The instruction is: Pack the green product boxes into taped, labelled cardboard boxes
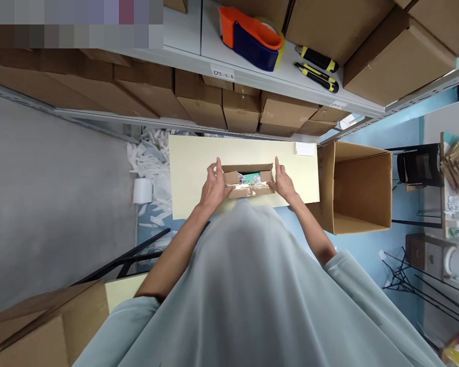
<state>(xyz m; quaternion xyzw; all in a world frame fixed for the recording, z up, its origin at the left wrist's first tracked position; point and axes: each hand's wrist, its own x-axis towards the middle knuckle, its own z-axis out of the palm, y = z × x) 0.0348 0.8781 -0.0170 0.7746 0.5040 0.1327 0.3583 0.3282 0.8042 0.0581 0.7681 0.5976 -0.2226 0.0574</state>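
Note:
A small cardboard box (248, 192) stands on the pale yellow table top (191, 158), close against my shirt. Its long far flap is raised and the short end flaps are folded inward. Shiny clear tape runs along the near side. Through the gap between the flaps I see something green (251, 178) with crumpled whitish pieces beside it, too small to name. My left hand (213, 187) grips the left end of the box, thumb on the near side and index finger pointing up. At the right end, my right hand (285, 183) grips it in the same way.
A large open carton (361, 188) stands right of the table. Above, a shelf (210, 61) holds a tape dispenser (252, 38), two utility knives (317, 74) and cardboard boxes. White scraps (158, 158) and a white roll (143, 191) lie left. A white label (305, 149) rests on the table.

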